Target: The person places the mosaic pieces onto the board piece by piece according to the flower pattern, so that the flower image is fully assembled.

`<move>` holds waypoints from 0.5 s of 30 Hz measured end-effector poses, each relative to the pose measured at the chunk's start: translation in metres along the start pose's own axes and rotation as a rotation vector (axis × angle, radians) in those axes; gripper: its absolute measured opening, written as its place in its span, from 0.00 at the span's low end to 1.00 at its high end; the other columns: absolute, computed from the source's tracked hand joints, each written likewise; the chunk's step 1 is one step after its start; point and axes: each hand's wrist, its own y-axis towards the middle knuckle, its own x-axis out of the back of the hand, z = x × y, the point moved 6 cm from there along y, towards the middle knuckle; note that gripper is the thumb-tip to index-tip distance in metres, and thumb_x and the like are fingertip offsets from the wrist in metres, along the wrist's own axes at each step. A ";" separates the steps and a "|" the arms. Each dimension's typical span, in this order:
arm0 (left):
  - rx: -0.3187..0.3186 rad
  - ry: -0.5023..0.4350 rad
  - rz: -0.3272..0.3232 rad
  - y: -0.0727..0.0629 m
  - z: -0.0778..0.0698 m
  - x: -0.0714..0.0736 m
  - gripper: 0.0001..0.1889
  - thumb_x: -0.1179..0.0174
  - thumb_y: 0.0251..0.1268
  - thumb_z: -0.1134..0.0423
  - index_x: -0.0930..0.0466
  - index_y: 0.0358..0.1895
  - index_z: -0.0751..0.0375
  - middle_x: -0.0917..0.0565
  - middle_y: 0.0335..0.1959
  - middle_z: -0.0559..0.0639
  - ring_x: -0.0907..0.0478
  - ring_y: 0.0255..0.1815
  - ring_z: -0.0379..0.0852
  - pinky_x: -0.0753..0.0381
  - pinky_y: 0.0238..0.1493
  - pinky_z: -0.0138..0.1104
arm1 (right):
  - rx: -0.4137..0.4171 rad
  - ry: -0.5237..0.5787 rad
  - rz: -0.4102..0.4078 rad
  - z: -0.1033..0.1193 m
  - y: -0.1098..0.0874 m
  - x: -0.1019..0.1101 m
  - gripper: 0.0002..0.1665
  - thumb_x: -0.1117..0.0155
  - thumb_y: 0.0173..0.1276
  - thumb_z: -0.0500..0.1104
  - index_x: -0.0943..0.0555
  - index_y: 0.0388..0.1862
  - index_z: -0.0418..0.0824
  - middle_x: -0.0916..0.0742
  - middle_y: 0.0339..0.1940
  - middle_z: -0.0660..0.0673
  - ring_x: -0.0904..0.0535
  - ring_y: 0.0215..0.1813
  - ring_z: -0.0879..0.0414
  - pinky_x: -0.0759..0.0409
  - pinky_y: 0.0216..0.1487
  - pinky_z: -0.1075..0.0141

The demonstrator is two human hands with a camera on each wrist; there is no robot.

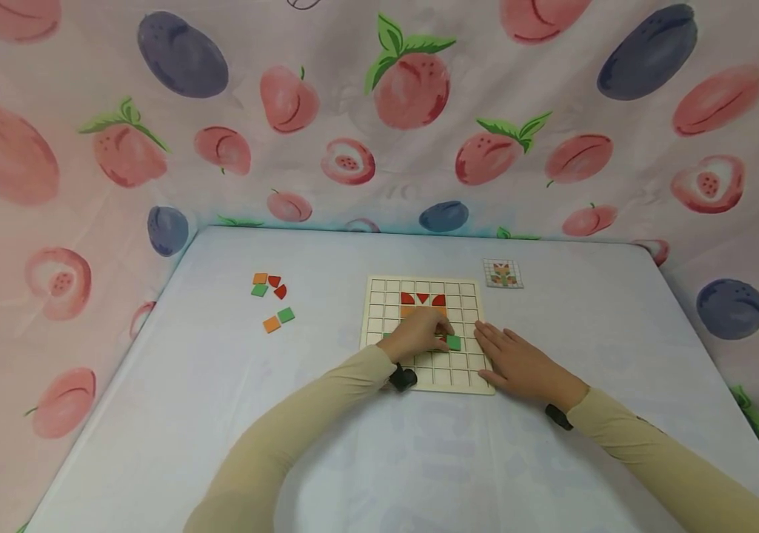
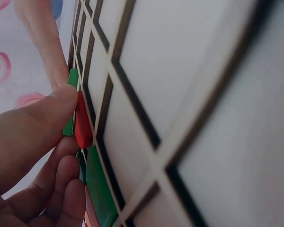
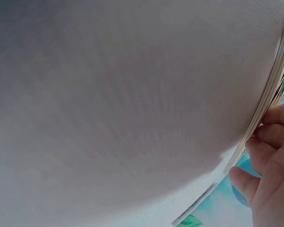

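Note:
A pale wooden grid board (image 1: 424,379) lies on the table with coloured tiles set in its squares. My left hand (image 1: 417,331) reaches over the middle of it and pinches a green square tile (image 1: 454,343) between thumb and finger. Beside that tile, a red piece (image 2: 83,120) and another green tile (image 2: 100,189) sit in the grid in the left wrist view. Higher on the board are red pieces (image 1: 422,298) above an orange row (image 1: 412,312), partly covered by the hand. My right hand (image 1: 526,370) lies flat with straight fingers touching the board's right edge (image 3: 260,111).
To the left lie loose tiles: an orange square (image 1: 260,278), a green one (image 1: 259,291), red pieces (image 1: 280,292), and a second green (image 1: 286,315) and orange tile (image 1: 272,324). A small pattern card (image 1: 503,274) is behind the board's right corner. Fruit-print cloth (image 1: 352,96) surrounds the table.

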 end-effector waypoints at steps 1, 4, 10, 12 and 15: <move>-0.002 0.007 0.001 0.001 0.000 -0.001 0.13 0.30 0.51 0.64 0.14 0.41 0.61 0.13 0.41 0.49 0.19 0.43 0.40 0.23 0.44 0.24 | 0.001 -0.003 0.000 0.000 0.000 0.000 0.43 0.47 0.70 0.56 0.44 0.71 0.29 0.40 0.74 0.34 0.43 0.74 0.40 0.40 0.69 0.44; -0.015 0.043 0.001 0.003 -0.002 -0.003 0.13 0.30 0.51 0.62 0.15 0.41 0.60 0.13 0.41 0.49 0.18 0.43 0.40 0.23 0.44 0.24 | 0.002 -0.010 0.003 0.000 0.000 -0.001 0.43 0.48 0.70 0.56 0.44 0.71 0.29 0.40 0.74 0.34 0.43 0.74 0.40 0.40 0.69 0.44; -0.033 0.086 -0.001 0.007 -0.005 -0.005 0.13 0.30 0.51 0.61 0.14 0.41 0.59 0.14 0.39 0.47 0.20 0.40 0.38 0.24 0.41 0.23 | 0.005 -0.016 -0.002 0.000 0.000 0.000 0.43 0.48 0.70 0.56 0.44 0.71 0.29 0.40 0.74 0.34 0.42 0.74 0.41 0.39 0.69 0.44; -0.037 0.102 -0.001 0.008 -0.005 -0.007 0.13 0.30 0.51 0.61 0.14 0.41 0.59 0.14 0.38 0.47 0.21 0.39 0.37 0.24 0.40 0.23 | 0.007 -0.018 -0.005 0.001 0.000 0.001 0.43 0.47 0.70 0.56 0.43 0.71 0.29 0.40 0.74 0.34 0.42 0.74 0.41 0.39 0.68 0.44; -0.041 0.121 0.002 0.009 -0.004 -0.009 0.13 0.29 0.50 0.61 0.14 0.41 0.58 0.14 0.38 0.46 0.22 0.38 0.36 0.25 0.40 0.23 | 0.007 -0.018 -0.004 0.001 0.000 0.002 0.43 0.47 0.70 0.56 0.43 0.71 0.29 0.40 0.74 0.34 0.42 0.74 0.40 0.39 0.68 0.44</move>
